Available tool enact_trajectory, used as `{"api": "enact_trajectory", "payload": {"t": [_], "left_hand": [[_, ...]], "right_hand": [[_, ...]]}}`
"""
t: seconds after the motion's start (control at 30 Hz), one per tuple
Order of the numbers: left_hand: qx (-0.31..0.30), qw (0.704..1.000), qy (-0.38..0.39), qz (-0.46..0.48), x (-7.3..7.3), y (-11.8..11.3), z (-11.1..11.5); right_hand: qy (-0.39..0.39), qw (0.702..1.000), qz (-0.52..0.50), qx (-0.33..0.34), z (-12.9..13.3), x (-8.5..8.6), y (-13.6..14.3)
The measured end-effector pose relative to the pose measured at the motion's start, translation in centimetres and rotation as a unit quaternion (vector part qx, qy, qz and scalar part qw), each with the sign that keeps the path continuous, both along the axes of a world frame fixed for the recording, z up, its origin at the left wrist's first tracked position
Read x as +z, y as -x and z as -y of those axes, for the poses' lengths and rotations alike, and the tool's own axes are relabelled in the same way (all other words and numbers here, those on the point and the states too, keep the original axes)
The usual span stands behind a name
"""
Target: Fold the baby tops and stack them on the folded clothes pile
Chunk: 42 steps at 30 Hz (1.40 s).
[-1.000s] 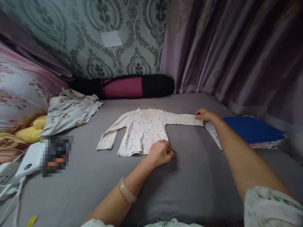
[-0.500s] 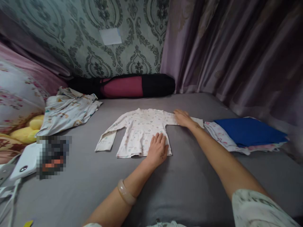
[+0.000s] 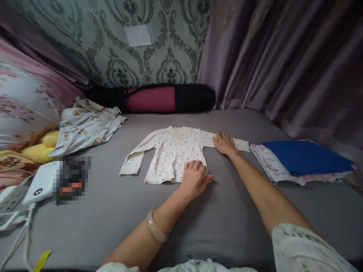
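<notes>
A small white long-sleeved shirt (image 3: 172, 151) with a faint print lies spread on the grey sheet, its collar away from me. My left hand (image 3: 195, 178) rests over the shirt's lower right corner, fingers bent a little and thumb out to the side. On the right sleeve lies my right hand (image 3: 225, 143), palm down with its fingers apart. The cuff of that sleeve shows beyond the hand, close to a stack of folded clothes. The left sleeve angles down toward me, untouched.
The stack with a blue cloth (image 3: 306, 156) on top is at the right. Rumpled printed cloth (image 3: 87, 126), a yellow plush (image 3: 42, 149), a white power bank (image 3: 42, 183) and cables are at the left. A black and red bag (image 3: 153, 99) lies along the wall.
My left hand's fingers have bent more and its thumb has spread outward. The right hand's fingers have spread on the sleeve. The whole view has shifted slightly.
</notes>
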<state>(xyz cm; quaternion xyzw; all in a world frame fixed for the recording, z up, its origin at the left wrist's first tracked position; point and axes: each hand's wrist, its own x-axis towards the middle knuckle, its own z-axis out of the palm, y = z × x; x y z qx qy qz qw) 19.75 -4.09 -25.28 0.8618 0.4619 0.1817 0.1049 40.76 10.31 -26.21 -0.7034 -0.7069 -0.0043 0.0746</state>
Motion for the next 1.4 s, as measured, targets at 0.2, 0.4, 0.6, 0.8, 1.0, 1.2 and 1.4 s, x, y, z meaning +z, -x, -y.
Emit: {"api": "enact_trajectory", "payload": {"t": [0.2,0.4,0.6,0.8,1.0,1.2,1.4], "left_hand": [[-0.056,0.998,0.036,-0.019,0.5,-0.7,0.6],[-0.033,0.998,0.031,-0.048,0.4,-0.8,0.7],[-0.045,0.998,0.038,-0.004,0.6,-0.7,0.3],[-0.072,0.996,0.047,-0.015,0.7,-1.0,0.2],[-0.081,0.995,-0.003,-0.066,-0.3,-2.1,0.3],[-0.112,0.992,-0.019,-0.044,-0.4,-1.8,1.0],[-0.154,0.984,0.052,0.074,1.7,3.0,0.9]], "right_hand": [[-0.043,0.965,-0.066,0.252,1.7,1.4,2.0],[-0.043,0.952,0.013,0.304,2.2,1.7,3.1],[-0.066,0.941,0.112,0.311,2.0,1.9,2.8],[-0.054,0.947,0.102,0.298,1.9,2.0,2.4],[-0.036,0.968,0.043,0.244,2.7,1.5,5.9],[0.036,0.976,-0.039,0.213,4.7,-1.1,10.0],[0.012,0.975,-0.014,0.220,5.6,-1.8,10.0]]}}
